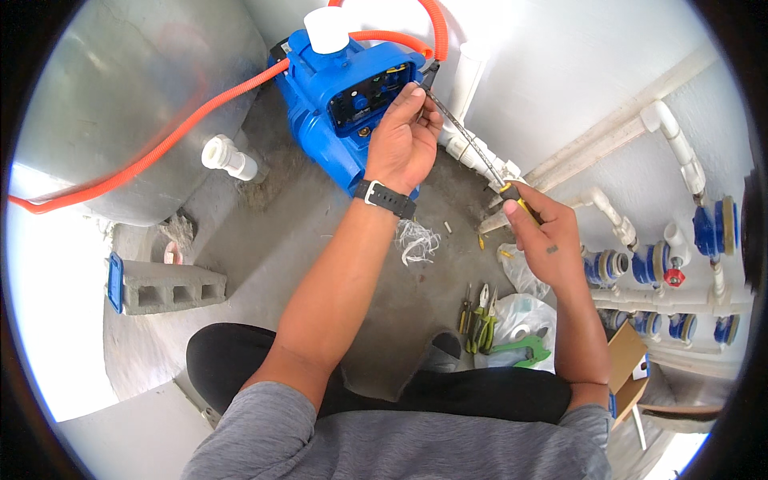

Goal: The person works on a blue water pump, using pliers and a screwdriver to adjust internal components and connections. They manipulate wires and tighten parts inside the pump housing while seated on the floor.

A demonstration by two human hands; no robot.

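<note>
My right hand (548, 236) grips the yellow and black handle of a long screwdriver (474, 142). Its shaft runs up and left to the fingertips of my left hand (408, 136). Those fingers are pinched together at the edge of a blue pump's open terminal box (372, 96); what lies between them is too small to make out. A short black part (432, 74) shows just beyond the fingertips. The blue pump (324, 148) stands on the floor, with a white pipe stub (326, 30) on top. Dark parts and a few yellow bits show inside the box.
Orange corrugated conduit (160, 132) crosses to the pump. Pliers (482, 316), screwdrivers (465, 308) and a green pipe cutter (524, 350) lie near my knees. White strands (418, 242) litter the floor. A concrete block (172, 286) sits left, a metal tank (144, 96) behind; pipes with blue meters (648, 262) line the right wall.
</note>
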